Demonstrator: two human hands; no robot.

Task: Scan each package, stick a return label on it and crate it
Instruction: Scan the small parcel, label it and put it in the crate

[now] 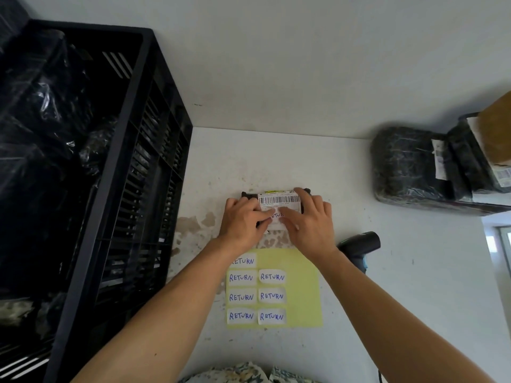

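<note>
While both hands press flat on the small package, the move that follows turns on where the crate lies from that grip: it stands well off to the left-hand side, its near wall closest to the left hand, so that hand looks the better placed to carry the package across.

The package lies on the bench directly under both hands, its long axis running side to side, from one hand toward the other. Its shipping slip with the barcode shows just beyond the fingertips. The left hand and the right hand each lie with fingers extended, not clenched; their fingertips meet on a return label at the package's near edge, pressing it down. Only part of its lettering shows between the fingers.

Just behind the wrists, toward the person, lies one yellow backing sheet with seven RETURN labels left on it, three in the right-hand column and four in the left, the top one partly hidden by the left forearm. One scanner rests just outside the right wrist. Farther out beyond the right hand wait at least two dark wrapped packages, with a brown box at the frame edge. The one crate already holds several dark wrapped parcels; their count cannot be told.
</note>
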